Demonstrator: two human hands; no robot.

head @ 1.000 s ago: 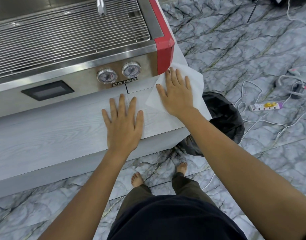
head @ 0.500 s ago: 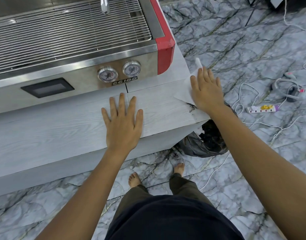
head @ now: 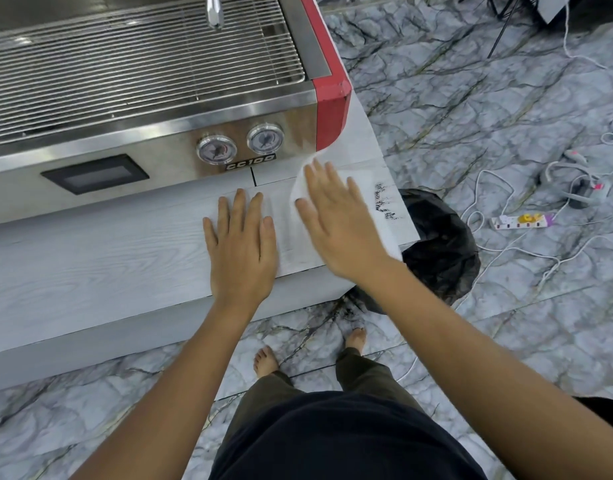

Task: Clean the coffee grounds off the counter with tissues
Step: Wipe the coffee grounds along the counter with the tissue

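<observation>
Two hands lie flat, fingers spread. The right hand, half a second ago at the surface's right edge, now presses the tissue further left, beside the left hand. A streak of coffee grounds is newly exposed near that edge. The espresso machine reads "CC100". Surface: pale woodgrain; floor: grey marble.

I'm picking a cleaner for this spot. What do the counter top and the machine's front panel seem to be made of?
Counter: pale grey wood-grain surface, matte, likely laminate or painted wood; the grain lines show. Machine front panel: brushed stainless steel by its sheen and reflections, with a glossy red corner, material unclear.
</observation>
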